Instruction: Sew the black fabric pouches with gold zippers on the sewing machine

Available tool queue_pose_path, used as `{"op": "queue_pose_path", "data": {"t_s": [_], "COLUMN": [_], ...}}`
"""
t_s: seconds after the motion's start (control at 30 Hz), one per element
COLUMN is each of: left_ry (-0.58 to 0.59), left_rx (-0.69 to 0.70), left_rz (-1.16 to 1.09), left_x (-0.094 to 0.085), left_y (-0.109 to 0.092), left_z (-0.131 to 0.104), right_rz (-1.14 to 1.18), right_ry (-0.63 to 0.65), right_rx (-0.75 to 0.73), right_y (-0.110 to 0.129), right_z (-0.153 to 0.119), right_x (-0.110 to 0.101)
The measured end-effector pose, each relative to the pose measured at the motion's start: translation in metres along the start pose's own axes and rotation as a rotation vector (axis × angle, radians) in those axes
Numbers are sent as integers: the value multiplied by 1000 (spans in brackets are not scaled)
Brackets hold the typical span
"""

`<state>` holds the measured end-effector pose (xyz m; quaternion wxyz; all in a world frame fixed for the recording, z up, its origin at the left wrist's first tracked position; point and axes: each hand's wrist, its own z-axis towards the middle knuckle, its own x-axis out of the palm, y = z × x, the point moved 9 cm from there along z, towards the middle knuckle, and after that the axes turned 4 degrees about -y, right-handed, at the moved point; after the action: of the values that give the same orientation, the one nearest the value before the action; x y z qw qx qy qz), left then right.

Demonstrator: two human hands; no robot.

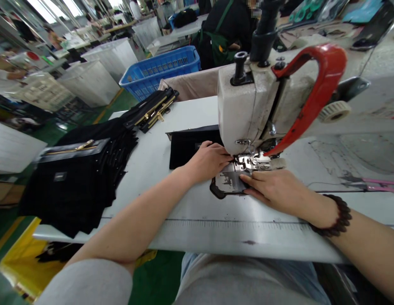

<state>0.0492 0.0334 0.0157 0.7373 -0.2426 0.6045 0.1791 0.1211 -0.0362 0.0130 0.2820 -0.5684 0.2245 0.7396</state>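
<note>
A black fabric panel (182,150) with a small label lies on the white sewing table, left of the sewing machine (237,114). My left hand (209,160) rests over the panel's near right part, its fingers drawn together and closed on the edge beside the presser foot (248,161). The fingertips partly hide what they grip. My right hand (276,188) lies with fingers stretched out on the metal plate (227,182) just in front of the foot. Nothing shows in its grasp. The machine head hides the panel's far right end.
Stacked black fabric pieces (79,178) with zippers overhang the table's left edge; more zippered pieces (155,110) lie behind. A red lever (324,93) curves over the machine. Pink-handled scissors (375,184) lie right. A blue basket (162,67) and another person (225,29) are beyond the table.
</note>
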Motion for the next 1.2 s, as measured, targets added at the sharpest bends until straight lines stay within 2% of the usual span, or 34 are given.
{"op": "queue_pose_path", "data": {"t_s": [0.1, 0.23, 0.3, 0.37, 0.5, 0.57, 0.8, 0.93, 1.03, 1.13, 1.2], "left_ry": [98, 231, 239, 186, -15, -60, -20, 11, 14, 37, 51], "left_rx": [-37, -5, -9, -27, -71, -76, 38, 81, 76, 88, 108], "left_rz": [-27, -54, -82, -79, -79, -99, -80, -75, -64, -46, -36], "left_x": [-8, -9, -8, -7, -7, -5, -3, 1, 2, 3, 4], "left_y": [-5, -37, -51, -56, -48, -44, -50, -48, -45, -45, -46], "left_z": [-7, -23, -28, -29, -33, -38, -38, -38, -38, -39, -39], "right_rz": [43, 98, 117, 124, 129, 116, 43, 25, 45, 96, 115], "right_ry": [-3, -7, -3, -6, -13, -7, 135, 108, 78, 102, 112], "right_rx": [-2, 4, 2, 0, -22, -17, 72, 69, -3, -101, -102], "right_y": [-1, -3, -5, -7, -9, -9, -4, -2, 4, 13, 14], "right_z": [-1, -2, -3, -4, -6, -5, 1, 0, -2, -6, -6], "right_x": [-2, -8, -10, -11, -9, -6, 8, 4, 1, 1, 1]}}
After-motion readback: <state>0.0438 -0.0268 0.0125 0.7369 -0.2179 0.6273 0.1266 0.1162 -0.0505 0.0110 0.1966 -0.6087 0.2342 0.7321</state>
